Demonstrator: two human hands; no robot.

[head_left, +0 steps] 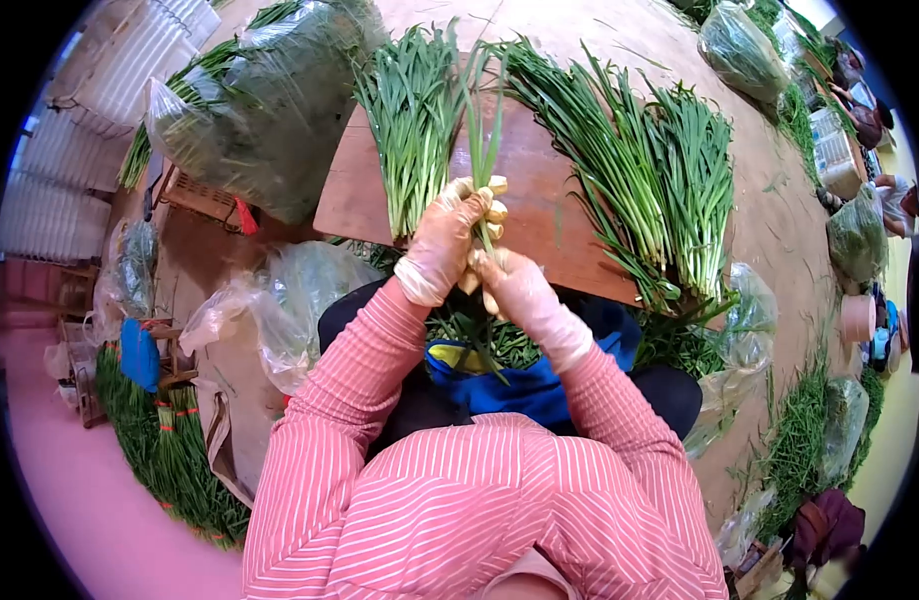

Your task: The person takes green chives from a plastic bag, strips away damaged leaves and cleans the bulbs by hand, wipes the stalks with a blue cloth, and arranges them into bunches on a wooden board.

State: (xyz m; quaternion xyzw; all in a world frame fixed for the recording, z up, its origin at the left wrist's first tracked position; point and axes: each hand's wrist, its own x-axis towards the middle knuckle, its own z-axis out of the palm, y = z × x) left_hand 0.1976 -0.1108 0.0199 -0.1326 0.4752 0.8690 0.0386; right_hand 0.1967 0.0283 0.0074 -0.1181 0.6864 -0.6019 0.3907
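Both my hands wear thin, stained whitish gloves. My left hand is closed around a few stalks of garlic chives, their green leaves pointing away from me. Just below it, my right hand pinches the lower ends of the same stalks. Yellowish fingertips of the gloves show beside the stems. On the wooden board under my hands, a pile of chives lies to the left. A bigger pile of chives is spread on the right, stem ends toward me.
Loose green leaves lie in my lap on blue cloth. A large plastic bag of greens stands at upper left, above clear plastic sheeting. Tied chive bundles lie at lower left. People and more bagged greens are at far right.
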